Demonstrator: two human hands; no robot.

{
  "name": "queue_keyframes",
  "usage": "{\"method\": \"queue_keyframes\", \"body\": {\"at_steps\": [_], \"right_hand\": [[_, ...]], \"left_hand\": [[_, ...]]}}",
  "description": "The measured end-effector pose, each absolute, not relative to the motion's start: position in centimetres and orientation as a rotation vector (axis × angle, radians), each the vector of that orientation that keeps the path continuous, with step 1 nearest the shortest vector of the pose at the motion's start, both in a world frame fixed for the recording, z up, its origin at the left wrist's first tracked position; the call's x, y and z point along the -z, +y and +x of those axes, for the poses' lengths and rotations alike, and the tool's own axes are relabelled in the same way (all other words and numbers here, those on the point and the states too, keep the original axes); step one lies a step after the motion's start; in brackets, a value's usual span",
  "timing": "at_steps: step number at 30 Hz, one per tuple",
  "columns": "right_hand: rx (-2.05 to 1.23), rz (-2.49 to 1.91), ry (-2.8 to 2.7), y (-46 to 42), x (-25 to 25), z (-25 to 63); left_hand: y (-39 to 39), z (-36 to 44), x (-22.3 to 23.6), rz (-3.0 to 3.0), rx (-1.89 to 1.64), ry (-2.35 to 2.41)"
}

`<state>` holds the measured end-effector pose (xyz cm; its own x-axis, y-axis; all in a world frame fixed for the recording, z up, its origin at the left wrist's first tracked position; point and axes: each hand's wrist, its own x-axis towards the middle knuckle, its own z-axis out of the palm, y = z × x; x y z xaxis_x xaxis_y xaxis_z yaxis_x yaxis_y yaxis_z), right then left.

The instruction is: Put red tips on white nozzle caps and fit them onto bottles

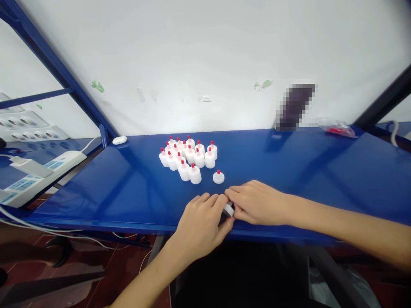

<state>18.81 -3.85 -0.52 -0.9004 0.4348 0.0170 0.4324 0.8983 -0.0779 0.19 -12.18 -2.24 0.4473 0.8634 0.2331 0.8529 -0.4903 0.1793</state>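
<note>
Both of my hands meet at the front edge of a blue table (289, 171). My left hand (201, 222) and my right hand (257, 202) have their fingers closed around one small white cap (228, 210), which is mostly hidden between them. Just beyond my fingers stands a single white cap with a red tip (218, 176). Farther back sits a cluster of several white caps with red tips (188, 157).
A white wall rises right behind the table. A small white oval object (120, 140) lies at the back left corner. A clear bag with red pieces (340, 128) rests at the back right. White power strips (38, 171) and cables lie left, beside blue frame bars.
</note>
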Motion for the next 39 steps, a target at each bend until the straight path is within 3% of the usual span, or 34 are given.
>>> {"method": "queue_keyframes", "body": {"at_steps": [7, 13, 19, 24, 31, 39], "right_hand": [[-0.142, -0.656, -3.031, -3.7, 0.8, 18.6], [-0.303, -1.005, -2.794, -1.3, 0.1, 20.2], [-0.380, -0.867, -2.646, 0.4, 1.2, 21.1], [-0.278, -0.879, -2.558, 2.6, 2.3, 21.3], [-0.478, -1.019, -2.341, 3.8, 2.2, 21.7], [-0.471, -0.983, -2.344, 4.0, 2.4, 21.3]], "left_hand": [[-12.0, 0.3, 2.2, 2.691, -0.456, 1.573], [-12.5, 0.2, 2.4, 2.776, -0.544, 1.600], [-12.6, 0.3, 2.6, 2.753, -0.561, 1.622], [-12.6, 0.3, 2.7, 2.763, -0.558, 1.600], [-12.6, 0.1, 2.8, 2.778, -0.542, 1.593], [-12.6, 0.0, 2.9, 2.798, -0.576, 1.578]]}}
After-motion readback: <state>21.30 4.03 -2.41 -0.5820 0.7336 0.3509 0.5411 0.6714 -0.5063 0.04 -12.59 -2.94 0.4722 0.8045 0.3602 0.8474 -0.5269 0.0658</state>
